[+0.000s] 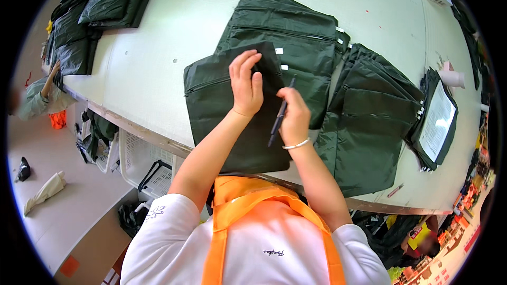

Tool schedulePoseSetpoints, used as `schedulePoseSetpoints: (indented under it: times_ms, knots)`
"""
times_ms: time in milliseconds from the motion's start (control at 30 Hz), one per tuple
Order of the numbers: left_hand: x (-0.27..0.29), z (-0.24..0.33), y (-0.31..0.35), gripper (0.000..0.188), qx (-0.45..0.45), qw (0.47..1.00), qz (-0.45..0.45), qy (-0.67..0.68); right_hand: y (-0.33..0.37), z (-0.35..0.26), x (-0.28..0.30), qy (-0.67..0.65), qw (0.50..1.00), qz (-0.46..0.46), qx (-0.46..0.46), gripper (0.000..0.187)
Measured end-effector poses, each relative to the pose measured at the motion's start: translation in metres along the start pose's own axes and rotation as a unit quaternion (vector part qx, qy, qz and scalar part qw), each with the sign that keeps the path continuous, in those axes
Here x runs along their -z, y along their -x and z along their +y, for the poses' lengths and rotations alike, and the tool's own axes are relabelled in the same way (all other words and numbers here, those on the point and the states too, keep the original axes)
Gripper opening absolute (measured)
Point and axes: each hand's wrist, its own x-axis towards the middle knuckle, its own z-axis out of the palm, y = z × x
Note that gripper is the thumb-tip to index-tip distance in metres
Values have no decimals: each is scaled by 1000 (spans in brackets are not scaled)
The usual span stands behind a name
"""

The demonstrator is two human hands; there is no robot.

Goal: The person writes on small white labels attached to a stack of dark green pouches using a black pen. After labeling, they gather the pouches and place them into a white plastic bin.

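Note:
A dark green fabric piece with a zipper lies in front of me, its upper right part raised in a darker flap. My left hand is over this flap, fingers extended and slightly bent, thumb apart. Whether its fingertips press on the cloth is hard to see. Just to the right, my right hand is closed around a slim dark pen-like tool, which slants down to the left. Beyond both hands lies a stack of similar zippered green pieces with small white tags along the right side.
Another fanned green stack lies to the right, beside a printed sheet on dark cloth and a white cone. Folded dark bundles sit far left on the pale table. A person's arm reaches there. White crates stand below.

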Motion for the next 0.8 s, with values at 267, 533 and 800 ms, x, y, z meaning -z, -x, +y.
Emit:
schedulePoseSetpoints:
  times_ms: [267, 533, 800]
  knots:
    - [-18, 18, 30, 62, 54, 971, -219, -77, -5, 2, 246, 187, 951, 216, -118, 10]
    - [-33, 1, 36, 61, 8, 946, -315, -81, 34, 133, 309, 305, 909, 42, -279, 15]
    - [4, -7, 36, 49, -24, 916, -352, -190, -37, 22, 142, -16, 985, 58, -162, 30]
